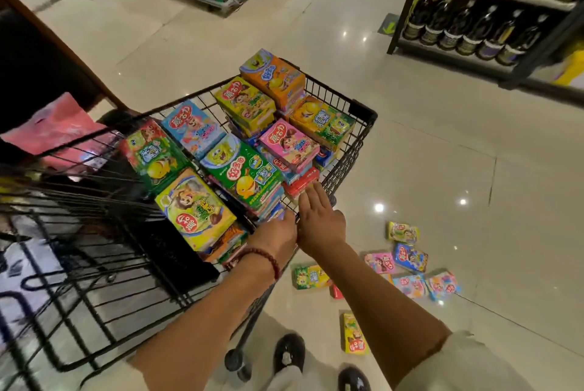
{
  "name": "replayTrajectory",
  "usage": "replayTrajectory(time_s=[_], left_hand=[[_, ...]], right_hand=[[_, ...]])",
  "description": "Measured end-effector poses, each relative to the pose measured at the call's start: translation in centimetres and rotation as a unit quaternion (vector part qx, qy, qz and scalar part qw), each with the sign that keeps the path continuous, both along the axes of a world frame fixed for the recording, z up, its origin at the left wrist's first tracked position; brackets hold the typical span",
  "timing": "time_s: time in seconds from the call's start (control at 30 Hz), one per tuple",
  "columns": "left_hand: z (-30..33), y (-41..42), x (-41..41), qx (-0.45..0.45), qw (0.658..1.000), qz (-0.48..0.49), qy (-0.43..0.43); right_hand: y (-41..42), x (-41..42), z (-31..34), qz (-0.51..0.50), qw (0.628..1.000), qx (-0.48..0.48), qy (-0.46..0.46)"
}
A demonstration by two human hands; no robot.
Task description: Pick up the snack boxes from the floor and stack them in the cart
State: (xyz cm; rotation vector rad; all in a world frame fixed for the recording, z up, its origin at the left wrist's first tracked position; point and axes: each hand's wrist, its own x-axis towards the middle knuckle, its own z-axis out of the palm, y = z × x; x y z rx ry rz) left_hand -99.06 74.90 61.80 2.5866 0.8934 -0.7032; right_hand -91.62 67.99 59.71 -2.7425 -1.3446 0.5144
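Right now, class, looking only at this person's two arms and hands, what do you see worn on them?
The left hand has a string of dark red beads, a bracelet, round its wrist. The right hand wears nothing. A pale short sleeve covers the right upper arm. Both forearms are bare.
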Motion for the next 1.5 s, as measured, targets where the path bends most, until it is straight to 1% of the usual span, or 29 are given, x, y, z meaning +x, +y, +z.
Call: replayTrajectory(time_s=[0.07,0.1,0.17,0.33,0.4,0.47,0.53,0.6,0.63,0.67,0.73,0.8,0.87,0.97,1.07,1.23,1.4,1.5], left_hand=[[-0.1,-0.4,0.1,0.035,0.998,-0.043,-0.016],[-0.2,-0.6,0.2,0.035,0.998,-0.052,-0.028],[-0.3,-0.7,0.5,0.029,0.997,-0.059,-0.045],[-0.4,-1.1,0.7,0.040,0.994,-0.075,-0.062],[-0.4,-1.3,0.8,0.052,0.994,-0.078,-0.062],[-0.4,-1.5,0.8,0.082,0.989,-0.091,-0.082],[-1.0,-1.9,0.7,0.153,0.968,-0.147,-0.135],[-1.5,-3.4,0.8,0.203,0.938,-0.202,-0.195],[-2.2,-4.6,0.9,0.204,0.929,-0.223,-0.215],[-3.0,-6.0,1.2,0.183,0.926,-0.243,-0.222],[-5.1,-8.8,1.6,0.115,0.938,-0.257,-0.203],[-8.5,-11.0,1.9,0.033,0.966,-0.223,-0.130],[-13.7,-11.9,2.0,-0.004,0.975,-0.215,-0.049],[-22.0,-12.1,2.2,-0.013,0.978,-0.205,0.025],[-30.5,-11.5,2.9,-0.026,0.980,-0.178,0.086],[-44.3,-10.3,3.9,-0.025,0.981,-0.143,0.132],[-56.4,-8.8,5.1,-0.032,0.986,-0.110,0.124],[-62.4,-7.6,5.2,-0.037,0.990,-0.074,0.116]], right_hand=[[-0.3,0.4,-0.2,-0.001,1.000,0.005,-0.002],[-0.3,0.6,-0.3,-0.007,1.000,0.009,-0.005],[-0.4,0.8,-0.6,-0.017,1.000,0.015,-0.008],[-0.7,1.4,-0.7,-0.009,1.000,-0.012,-0.014],[-1.0,1.5,-0.4,-0.002,1.000,-0.008,-0.010],[-1.9,1.5,-0.4,-0.014,1.000,0.009,-0.009],[-3.8,1.4,-0.8,-0.055,0.998,0.032,0.006],[-6.8,1.5,-2.2,-0.094,0.995,0.024,0.023],[-8.5,1.6,-3.3,-0.107,0.994,0.008,0.030],[-10.3,1.7,-4.5,-0.117,0.992,-0.015,0.039],[-13.5,1.9,-7.1,-0.144,0.986,-0.057,0.056],[-16.3,2.0,-10.1,-0.166,0.979,-0.086,0.076],[-18.6,2.2,-13.6,-0.169,0.972,-0.121,0.105],[-20.7,2.9,-20.1,-0.162,0.967,-0.162,0.115],[-21.6,3.5,-27.6,-0.192,0.957,-0.161,0.144],[-21.0,4.4,-40.8,-0.211,0.944,-0.170,0.187],[-19.1,4.9,-52.7,-0.226,0.940,-0.156,0.203],[-17.9,5.0,-58.7,-0.239,0.937,-0.150,0.204]])
